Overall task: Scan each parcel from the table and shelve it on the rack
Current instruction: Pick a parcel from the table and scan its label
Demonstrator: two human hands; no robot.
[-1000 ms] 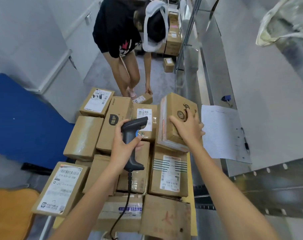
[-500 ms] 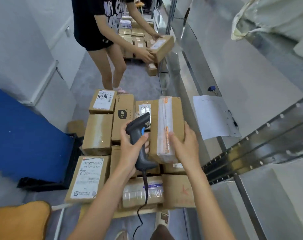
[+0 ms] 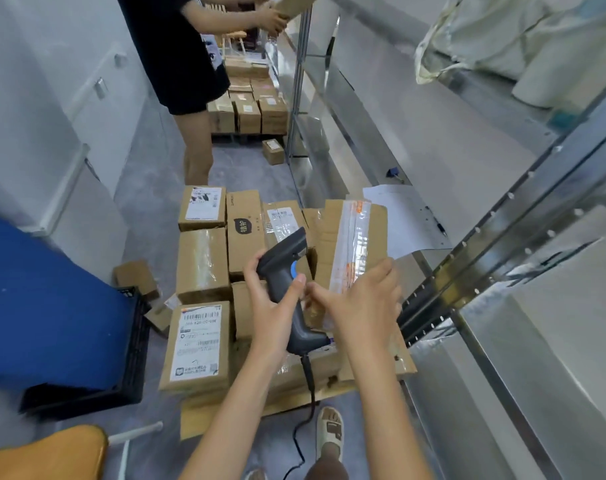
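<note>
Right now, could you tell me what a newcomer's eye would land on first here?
Probably the black barcode scanner gripped in the left hand at centre, aimed toward the taped parcel the right hand holds up. Below them lies a spread of cardboard boxes, with the metal rack along the right.

A narrow aisle with a grey floor. White cabinets line one wall. A blue panel leans above a black crate; an orange seat sits near. Light is even, flat.
</note>
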